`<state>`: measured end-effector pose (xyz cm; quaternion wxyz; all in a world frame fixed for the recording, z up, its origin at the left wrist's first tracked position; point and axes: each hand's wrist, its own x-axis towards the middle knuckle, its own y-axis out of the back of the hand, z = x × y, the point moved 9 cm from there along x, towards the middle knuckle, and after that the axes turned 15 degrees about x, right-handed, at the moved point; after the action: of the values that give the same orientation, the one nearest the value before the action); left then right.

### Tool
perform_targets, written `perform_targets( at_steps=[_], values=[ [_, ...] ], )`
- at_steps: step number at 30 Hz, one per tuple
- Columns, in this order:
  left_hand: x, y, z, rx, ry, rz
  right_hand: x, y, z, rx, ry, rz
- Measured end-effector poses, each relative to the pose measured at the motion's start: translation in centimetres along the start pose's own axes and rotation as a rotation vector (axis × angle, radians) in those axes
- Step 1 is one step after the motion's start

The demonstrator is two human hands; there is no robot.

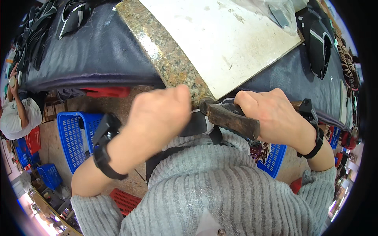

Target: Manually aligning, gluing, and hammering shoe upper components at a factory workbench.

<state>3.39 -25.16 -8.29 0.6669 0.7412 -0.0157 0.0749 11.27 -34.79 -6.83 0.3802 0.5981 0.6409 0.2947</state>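
My right hand (pixel 271 114) is closed round the handle of a hammer (pixel 232 118), whose worn, dark metal head points toward my body. My left hand (pixel 161 112), blurred by motion, is closed on a black and grey fabric piece, which looks like a shoe upper (pixel 199 124). That piece hangs between both hands at the near corner of the stone slab (pixel 173 59), and part of it passes behind the hammer head. Whether the fingers of my right hand also touch the piece is hidden.
A white board (pixel 220 47) lies on the slab, with a clear plastic bag (pixel 285 17) at its far right. Black fabric pieces (pixel 319 51) lie right and far left on the dark-covered table (pixel 98 51). Blue baskets (pixel 71 137) stand below. Another person (pixel 21 114) is at far left.
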Motion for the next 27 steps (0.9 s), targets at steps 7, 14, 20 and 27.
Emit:
perform_targets(
  at_steps=[7, 14, 20, 27],
  values=[
    [-1.5, 0.1, -1.1, -0.510, 0.116, 0.110, 0.2, 0.4, -0.2, 0.024, 0.036, 0.040],
    [-1.0, 0.8, 2.7, -0.051, -0.148, 0.030, 0.2, 0.3, -0.2, 0.011, 0.018, 0.012],
    [-0.5, 0.7, 1.7, -0.164, -0.123, -0.002, 0.2, 0.4, -0.4, -0.002, 0.028, 0.013],
    [-1.7, 0.8, 3.3, 0.108, -0.298, 0.107, 0.1, 0.3, -0.2, 0.010, 0.038, -0.001]
  ],
)
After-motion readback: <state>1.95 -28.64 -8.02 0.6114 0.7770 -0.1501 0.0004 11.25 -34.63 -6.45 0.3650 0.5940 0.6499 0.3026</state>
